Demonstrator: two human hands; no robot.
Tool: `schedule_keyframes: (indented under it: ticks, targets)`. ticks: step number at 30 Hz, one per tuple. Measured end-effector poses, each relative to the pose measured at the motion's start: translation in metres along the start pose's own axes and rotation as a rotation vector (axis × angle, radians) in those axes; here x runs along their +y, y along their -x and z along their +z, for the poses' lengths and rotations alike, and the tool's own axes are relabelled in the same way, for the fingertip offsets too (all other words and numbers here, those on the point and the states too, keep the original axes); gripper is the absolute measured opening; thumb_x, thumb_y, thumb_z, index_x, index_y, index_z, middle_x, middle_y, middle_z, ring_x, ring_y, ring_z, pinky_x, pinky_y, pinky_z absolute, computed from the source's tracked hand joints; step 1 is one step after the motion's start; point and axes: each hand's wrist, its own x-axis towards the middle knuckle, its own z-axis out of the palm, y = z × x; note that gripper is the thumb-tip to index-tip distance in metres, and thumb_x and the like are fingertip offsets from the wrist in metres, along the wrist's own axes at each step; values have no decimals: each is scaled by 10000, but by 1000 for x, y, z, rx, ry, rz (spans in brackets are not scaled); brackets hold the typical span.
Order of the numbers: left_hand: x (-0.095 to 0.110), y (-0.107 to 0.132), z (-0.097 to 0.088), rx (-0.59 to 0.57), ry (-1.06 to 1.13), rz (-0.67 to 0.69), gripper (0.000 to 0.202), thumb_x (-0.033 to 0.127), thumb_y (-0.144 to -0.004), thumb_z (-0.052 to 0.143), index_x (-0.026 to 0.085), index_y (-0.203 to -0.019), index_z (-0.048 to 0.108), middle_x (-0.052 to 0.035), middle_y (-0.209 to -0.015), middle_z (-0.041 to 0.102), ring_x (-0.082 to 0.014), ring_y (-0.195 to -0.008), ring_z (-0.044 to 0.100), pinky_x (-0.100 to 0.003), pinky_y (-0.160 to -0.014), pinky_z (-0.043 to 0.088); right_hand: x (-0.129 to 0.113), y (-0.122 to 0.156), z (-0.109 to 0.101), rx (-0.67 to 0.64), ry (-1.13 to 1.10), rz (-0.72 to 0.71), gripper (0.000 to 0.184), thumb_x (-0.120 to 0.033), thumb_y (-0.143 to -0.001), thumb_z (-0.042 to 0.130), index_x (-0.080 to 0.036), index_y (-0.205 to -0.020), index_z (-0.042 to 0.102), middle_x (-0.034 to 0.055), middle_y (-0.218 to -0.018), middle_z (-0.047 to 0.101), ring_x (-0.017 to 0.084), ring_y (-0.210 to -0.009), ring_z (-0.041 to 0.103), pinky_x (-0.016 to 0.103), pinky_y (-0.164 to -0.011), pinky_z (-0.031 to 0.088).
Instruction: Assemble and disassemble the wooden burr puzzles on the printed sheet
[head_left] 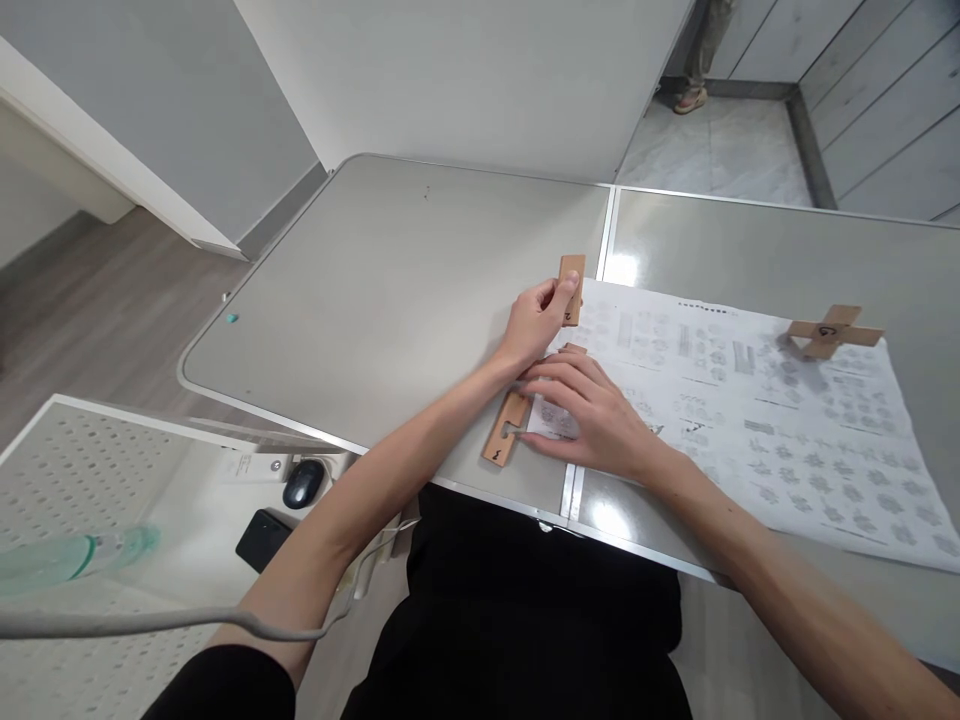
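My left hand [534,322] pinches a notch-less-looking wooden puzzle piece [572,262] with a dark mark like a 2, thumb on its face. Below it my right hand [589,410] has its fingers stretched to the left and its thumb apart from them. The thumb tip is close to the notch of a wooden puzzle piece marked 3 [495,447], lying on the table; I cannot tell whether it touches. Between my hands a bit of another wooden piece [574,348] shows, mostly hidden by my right hand.
A printed sheet [720,400] with small diagrams lies on the grey table [375,290]. Crossed wooden pieces [827,332] stand on its far right. At lower left, a white perforated cart [187,470] holds a mouse [304,484], a phone [264,538] and a bottle [67,562]. A person's leg [705,50] is behind.
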Motion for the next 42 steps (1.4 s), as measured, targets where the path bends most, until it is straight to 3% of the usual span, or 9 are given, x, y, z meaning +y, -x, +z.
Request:
schedule_keyframes:
  ticks: [3,9,17,29,34,40,42]
  targets:
    - [0,1,0,-10,45,-26,496,651,-955,588,220,-715,537,17,-608,448,-136,-620,479,-297,-580,367,-3,3,-1,-67,-33,-67,413,-408,-959,695,-297,-1350,617,101,-1347,655,347,-1288,566,592,-1050,511]
    - [-1,1,0,-37,44,-72,505,690,-948,567,227,-748,542,8,-619,457,-145,-637,491,-300,-581,371,-11,4,-2,-193,-7,-64,517,-471,-962,701,-344,-1447,577,109,-1456,573,352,-1329,533,614,-1076,486]
    - [1,3,0,-28,42,-70,512,681,-952,567,225,-724,515,-4,-630,473,-156,-663,500,-301,-595,378,-11,4,4,-161,-112,-21,286,-392,-989,670,-287,-1255,679,96,-1129,674,307,-1088,601,519,-923,554]
    - [-5,0,-1,-37,-10,1,546,672,-953,571,216,-668,469,1,-647,461,-136,-629,446,-286,-588,367,-16,-1,-3,-187,-249,33,118,-358,-1003,660,-245,-969,655,56,-895,674,267,-986,597,450,-876,538]
    - [-4,2,-3,-80,-15,28,528,648,-979,541,211,-684,505,5,-668,511,-121,-615,461,-271,-599,395,-13,4,-7,-34,-476,236,188,-416,-1018,620,-243,-948,633,56,-881,663,215,-809,639,350,-651,557]
    - [-2,2,-3,-190,57,-4,412,577,-1013,529,203,-871,631,-6,-739,641,-103,-606,540,-249,-630,441,8,4,-16,389,-656,467,170,-439,-1045,563,-274,-1022,597,-7,-762,635,191,-714,654,374,-695,588]
    - [0,3,-2,-146,88,-44,373,549,-996,587,203,-869,646,12,-689,603,-103,-585,522,-244,-607,423,19,5,-18,521,-616,522,192,-454,-1046,554,-277,-988,598,-5,-763,621,184,-689,640,356,-660,571]
